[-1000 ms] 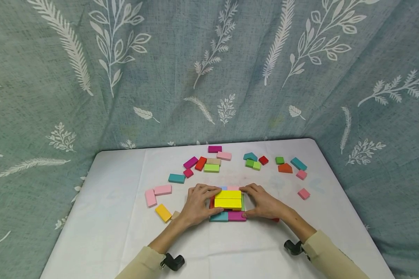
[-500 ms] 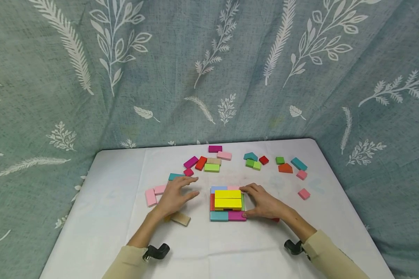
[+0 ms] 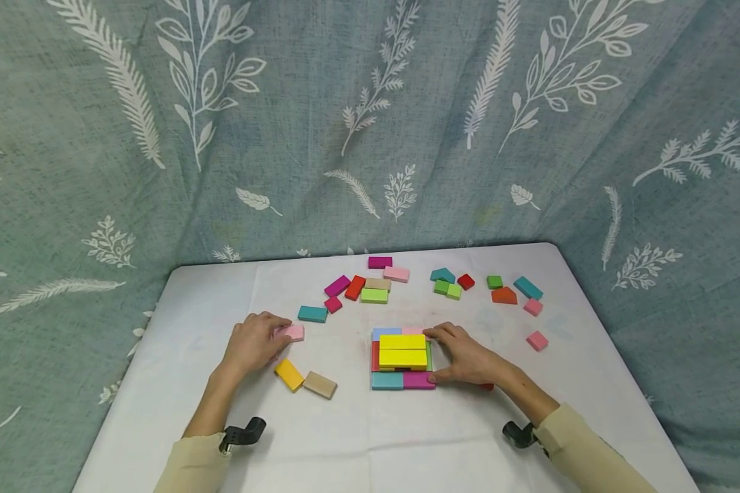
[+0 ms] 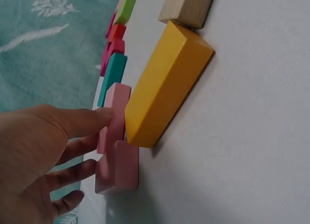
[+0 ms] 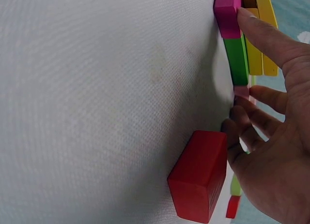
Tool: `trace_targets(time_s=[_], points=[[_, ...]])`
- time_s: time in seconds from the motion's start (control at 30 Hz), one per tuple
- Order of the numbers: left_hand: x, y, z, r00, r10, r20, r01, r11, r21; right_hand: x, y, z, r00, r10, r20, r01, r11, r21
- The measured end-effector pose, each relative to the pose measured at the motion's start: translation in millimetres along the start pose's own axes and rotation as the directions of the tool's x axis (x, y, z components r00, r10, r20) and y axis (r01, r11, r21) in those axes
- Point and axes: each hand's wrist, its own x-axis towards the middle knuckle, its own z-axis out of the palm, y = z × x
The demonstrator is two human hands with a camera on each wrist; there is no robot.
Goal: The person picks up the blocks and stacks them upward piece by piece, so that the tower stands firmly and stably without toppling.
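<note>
My left hand (image 3: 254,342) is at two pink blocks on the left. In the left wrist view its thumb lies against the farther pink block (image 4: 115,112), with the index finger reaching behind it. The nearer pink block (image 4: 127,168) lies beside the other fingers. My right hand (image 3: 469,356) rests at the right side of a low block structure. Its thumb touches the magenta block (image 5: 227,13) and a fingertip meets a pink block (image 5: 241,91) at the far corner. Yellow blocks (image 3: 403,350) top the structure, above teal, red, blue and green ones. A red block (image 5: 198,175) lies near the right palm.
An orange-yellow block (image 3: 289,375) and a wooden block (image 3: 320,385) lie between left hand and structure. A teal block (image 3: 312,314) sits just beyond. Several coloured blocks lie along the back of the white table (image 3: 345,452), others at the right. A patterned cloth (image 3: 308,137) hangs behind.
My left hand has let go of the structure's left side and moved left to the pink blocks, uncovering the wooden block. The right hand has stayed in place.
</note>
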Motion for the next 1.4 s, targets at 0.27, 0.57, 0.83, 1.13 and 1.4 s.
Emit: trace_targets(time_s=[0.27,0.57,0.83,1.13,1.4], points=[[-0.8,-0.7,-0.1,1.000,-0.023,0.013,0.023,1.000,-0.010,0.6,1.7,0.5,1.000,-0.006,0.007,0.006,1.000,0.007],[0.0,5.3,0.1,1.000,-0.009,-0.005,0.009,0.997,-0.072,0.3,1.8,-0.2,1.000,-0.003,0.009,0.003,1.000,0.013],[6.7,34.1,-2.1,0.995,0.099,0.023,-0.084,0.933,-0.350,-0.2,2.0,-0.1,1.000,0.006,0.013,-0.006,1.000,0.014],[8.4,97.0,2.6,0.963,0.221,0.151,-0.071,0.755,-0.652,-0.1,1.7,-0.2,1.000,0.006,0.013,-0.006,1.000,0.020],[13.0,143.4,28.7,0.962,0.248,0.115,-0.109,0.734,-0.670,-0.9,1.9,-0.9,1.000,0.001,0.011,-0.001,1.000,0.025]])
